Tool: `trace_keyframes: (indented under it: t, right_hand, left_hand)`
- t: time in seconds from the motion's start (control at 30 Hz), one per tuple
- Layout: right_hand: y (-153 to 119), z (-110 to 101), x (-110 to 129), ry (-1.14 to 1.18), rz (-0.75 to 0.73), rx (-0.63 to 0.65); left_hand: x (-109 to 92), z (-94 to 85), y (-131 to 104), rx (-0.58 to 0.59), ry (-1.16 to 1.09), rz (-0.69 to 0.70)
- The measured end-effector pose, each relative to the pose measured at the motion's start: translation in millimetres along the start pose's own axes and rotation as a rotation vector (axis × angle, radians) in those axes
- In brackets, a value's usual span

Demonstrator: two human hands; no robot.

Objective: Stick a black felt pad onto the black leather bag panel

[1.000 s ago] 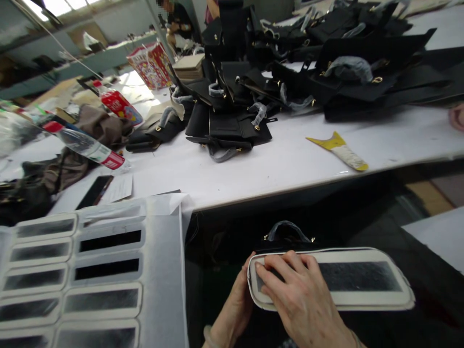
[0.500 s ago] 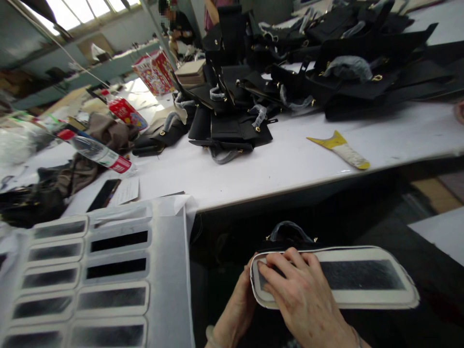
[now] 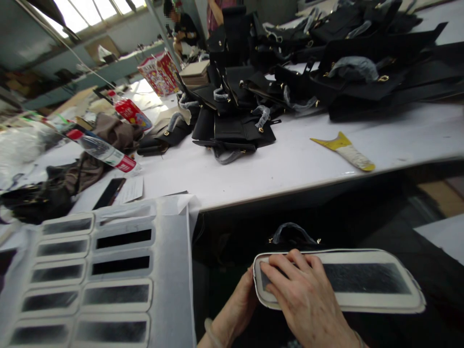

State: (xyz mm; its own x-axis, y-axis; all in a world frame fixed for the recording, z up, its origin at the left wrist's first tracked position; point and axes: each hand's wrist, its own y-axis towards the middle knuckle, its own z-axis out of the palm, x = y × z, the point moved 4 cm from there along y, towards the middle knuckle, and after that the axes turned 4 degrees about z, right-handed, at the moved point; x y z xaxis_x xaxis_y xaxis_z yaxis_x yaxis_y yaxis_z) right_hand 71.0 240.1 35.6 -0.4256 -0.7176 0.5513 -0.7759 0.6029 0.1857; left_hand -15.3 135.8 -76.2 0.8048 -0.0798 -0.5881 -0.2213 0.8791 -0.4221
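A black handbag (image 3: 294, 244) is held with its bottom facing me, its wrapped handle at the far side. An off-white base panel (image 3: 380, 302) with a dark strip down its middle covers that bottom. My left hand (image 3: 237, 307) grips the bag's left end, its fingers mostly hidden behind the edge. Across the left part of the panel lies my right hand (image 3: 306, 295), fingers spread and fingertips pressing on the surface. To the left, similar rounded panels (image 3: 116, 296) lie in two columns on a paper-covered board (image 3: 170, 280).
Beyond is a white table (image 3: 235, 181) with a heap of black handbags (image 3: 242, 128). A yellow-ended scraper-like piece (image 3: 350, 152) lies near its edge. Toward the left are a plastic bottle (image 3: 105, 152), a red bottle (image 3: 130, 111) and a phone (image 3: 109, 193). A person (image 3: 184, 31) sits in the background.
The whole view has shifted slightly, so things appear a little farther right. Both hands keep nearly the same places on the bag and its panel.
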Motion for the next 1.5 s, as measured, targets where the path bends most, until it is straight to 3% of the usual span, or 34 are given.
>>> trace_keyframes:
  t: [0.27, 0.43, 0.6, 0.83, 1.13, 1.27, 1.37, 1.5]
  right_hand:
    - [-2.0, 1.8, -0.5, 0.005, 0.008, 0.017]
    - [-3.5, 2.1, -2.1, 0.034, 0.009, 0.012]
    - [-4.6, 2.0, -1.5, 0.045, -0.018, 0.012]
    - [-4.2, 3.1, -1.5, 0.069, -0.029, -0.008]
    - [-9.0, -1.4, -2.2, 0.025, -0.182, -0.060]
    - [-10.1, -3.7, -3.0, -0.034, -0.257, -0.083]
    - [-10.0, -3.9, -2.4, -0.082, -0.299, -0.087]
    - [-11.5, -1.4, -2.5, -0.146, -0.345, -0.053]
  left_hand:
    - [-23.5, 11.5, -6.3, -0.056, 0.156, 0.045]
    - [-41.3, 17.3, -12.0, -0.076, 0.336, -0.015]
    - [-46.4, 25.7, -15.2, -0.048, 0.424, -0.030]
    - [-55.1, 38.9, -16.5, -0.044, 0.593, 0.066]
    - [-63.2, 50.5, -17.3, -0.063, 0.467, 0.158]
    - [-54.9, 45.0, -17.0, -0.106, 0.380, 0.163]
    - [-37.9, 31.2, -16.9, -0.135, 0.299, 0.165]
    - [-11.2, 12.8, -10.9, -0.206, 0.029, 0.061]
